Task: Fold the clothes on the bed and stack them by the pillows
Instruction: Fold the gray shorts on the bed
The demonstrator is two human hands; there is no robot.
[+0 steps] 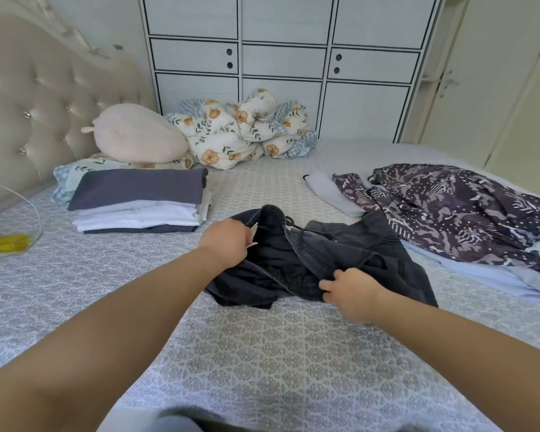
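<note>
Gripping dark shorts (pixel 309 260): left hand (pixel 226 241), right hand (pixel 349 291).

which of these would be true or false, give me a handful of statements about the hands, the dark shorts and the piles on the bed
1. Both hands, left hand and right hand, grip the dark shorts. True.
2. The folded stack has a white garment on top. False: a grey one lies on top, white ones beneath.
3. The patterned purple garment lies unfolded at the right. True.
4. The shorts already sit on the stack. False: they lie crumpled on the bed, apart from it.
5. The pink pillow is near the headboard. True.
</note>
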